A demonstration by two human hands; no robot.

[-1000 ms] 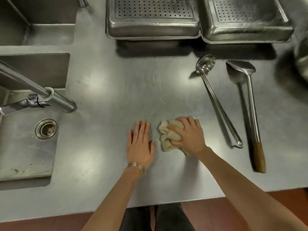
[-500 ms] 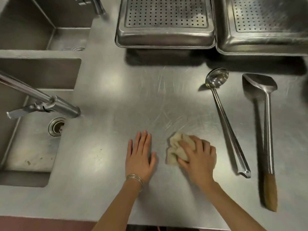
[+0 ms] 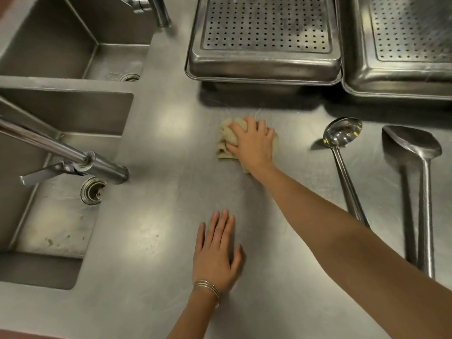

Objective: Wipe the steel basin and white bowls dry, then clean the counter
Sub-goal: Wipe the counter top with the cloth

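The right hand (image 3: 252, 143) presses a crumpled beige cloth (image 3: 225, 143) onto the brushed steel counter (image 3: 159, 228), with the fingers curled over it and the thumb hooked at its edge. The cloth sits at six o'clock from the perforated rectangular steel tray (image 3: 264, 35). The left hand (image 3: 216, 253) lies flat on the counter at six o'clock from the cloth, fingers straight and close together. A long-handled steel ladle (image 3: 342, 135) lies at three o'clock from the cloth, and the steel sink (image 3: 56, 216) at eight.
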